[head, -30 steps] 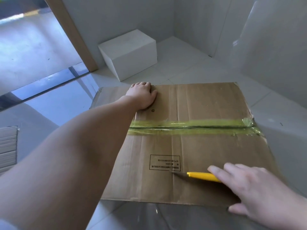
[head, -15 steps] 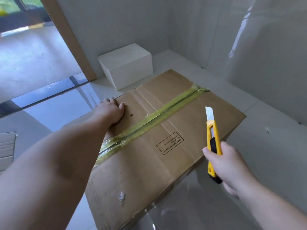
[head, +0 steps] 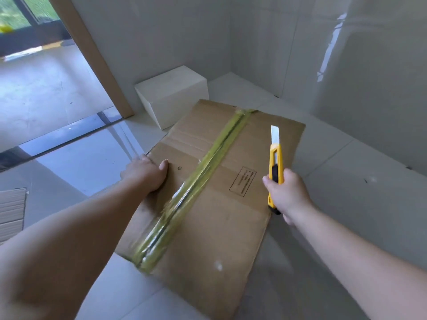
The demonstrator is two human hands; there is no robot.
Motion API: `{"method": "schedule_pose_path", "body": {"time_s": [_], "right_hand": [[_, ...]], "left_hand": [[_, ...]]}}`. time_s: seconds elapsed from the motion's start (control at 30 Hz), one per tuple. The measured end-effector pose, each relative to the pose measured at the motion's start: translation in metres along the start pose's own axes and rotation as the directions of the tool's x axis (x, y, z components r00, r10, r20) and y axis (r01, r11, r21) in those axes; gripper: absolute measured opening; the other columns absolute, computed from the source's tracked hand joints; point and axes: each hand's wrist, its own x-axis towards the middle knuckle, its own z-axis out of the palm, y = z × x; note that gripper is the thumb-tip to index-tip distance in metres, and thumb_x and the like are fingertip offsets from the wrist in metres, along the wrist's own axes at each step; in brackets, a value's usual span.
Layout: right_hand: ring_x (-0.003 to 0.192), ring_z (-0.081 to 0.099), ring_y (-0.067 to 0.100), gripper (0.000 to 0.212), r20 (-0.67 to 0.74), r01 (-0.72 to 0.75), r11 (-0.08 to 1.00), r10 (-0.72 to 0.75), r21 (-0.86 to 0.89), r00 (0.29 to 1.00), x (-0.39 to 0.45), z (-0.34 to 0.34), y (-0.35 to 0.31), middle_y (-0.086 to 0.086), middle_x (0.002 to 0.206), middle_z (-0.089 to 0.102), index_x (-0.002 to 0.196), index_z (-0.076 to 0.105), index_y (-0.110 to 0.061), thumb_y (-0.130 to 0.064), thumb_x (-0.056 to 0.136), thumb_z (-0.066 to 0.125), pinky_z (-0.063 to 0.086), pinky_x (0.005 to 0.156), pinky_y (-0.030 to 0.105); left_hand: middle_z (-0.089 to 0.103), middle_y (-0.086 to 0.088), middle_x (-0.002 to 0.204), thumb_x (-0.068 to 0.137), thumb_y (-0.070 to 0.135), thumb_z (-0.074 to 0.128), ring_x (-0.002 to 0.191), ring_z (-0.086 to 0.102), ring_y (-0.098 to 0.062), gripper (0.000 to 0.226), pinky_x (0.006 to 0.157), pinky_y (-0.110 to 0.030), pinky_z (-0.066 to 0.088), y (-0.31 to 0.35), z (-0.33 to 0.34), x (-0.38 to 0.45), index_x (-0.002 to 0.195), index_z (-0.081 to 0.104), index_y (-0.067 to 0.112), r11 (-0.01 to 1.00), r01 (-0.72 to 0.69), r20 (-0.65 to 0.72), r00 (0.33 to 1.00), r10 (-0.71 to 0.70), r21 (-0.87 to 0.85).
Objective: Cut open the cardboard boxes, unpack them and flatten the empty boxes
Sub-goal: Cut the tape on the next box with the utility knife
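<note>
Box (head: 215, 218) lies on the floor (head: 76, 162), tape (head: 198, 181) along its top | left hand (head: 145, 174) rests on the left edge, fingers together | right hand (head: 286, 195) grips knife (head: 275, 162), blade up, above the right edge

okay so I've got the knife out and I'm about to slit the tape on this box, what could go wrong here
Your left hand rests on the cardboard box close beside the yellow-green tape; a slipping blade could reach it. The utility knife in your right hand shows a long exposed blade, which may cut too deep into the contents or snap. The glossy floor might let the box slide.
</note>
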Motion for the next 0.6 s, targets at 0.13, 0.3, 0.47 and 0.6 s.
{"method": "schedule_pose_path", "body": {"time_s": [0.13,0.3,0.47,0.6], "right_hand": [[0.069,0.046,0.022,0.014,0.080,-0.074,0.997,0.075,-0.008,0.994,0.025,-0.021,-0.005,0.006,0.077,0.049,0.089,0.052,-0.009,-0.021,0.092,0.058,0.041,0.059,0.030],[0.062,0.039,0.021,0.017,0.163,-0.143,0.990,0.140,0.007,0.977,-0.020,-0.034,0.015,0.007,0.071,0.043,0.081,0.050,-0.008,-0.019,0.091,0.059,0.037,0.057,0.029],[0.058,0.034,0.018,0.027,0.207,-0.085,0.995,0.093,-0.049,0.974,-0.048,-0.035,0.030,0.002,0.064,0.034,0.073,0.039,-0.013,-0.022,0.091,0.057,0.033,0.055,0.029],[0.054,0.038,0.019,0.028,0.110,-0.006,0.979,0.029,-0.203,0.994,-0.035,-0.031,0.031,0.001,0.064,0.040,0.071,0.039,-0.016,-0.025,0.091,0.056,0.032,0.050,0.027]], "left_hand": [[0.049,-0.016,0.124,0.083,0.075,0.015,0.111,0.053,-0.035,0.082,0.068,-0.036,0.038,-0.002,0.003,-0.031,0.143,0.023,0.020,0.993,-0.102,-0.025,0.994,0.104,0.063],[0.047,-0.014,0.125,0.081,0.077,0.010,0.107,0.055,-0.034,0.082,0.063,-0.035,0.037,0.004,0.002,-0.048,0.149,0.012,0.029,0.990,-0.100,-0.020,0.995,0.102,0.102],[0.047,-0.014,0.125,0.081,0.077,0.011,0.105,0.056,-0.034,0.083,0.063,-0.034,0.040,0.010,-0.001,-0.056,0.149,0.012,0.029,0.991,-0.083,-0.018,0.996,0.086,0.108],[0.048,-0.014,0.126,0.081,0.077,0.014,0.107,0.055,-0.033,0.085,0.065,-0.034,0.042,0.018,-0.003,-0.068,0.150,0.011,0.027,0.993,-0.076,0.007,0.997,0.075,0.094]]}}
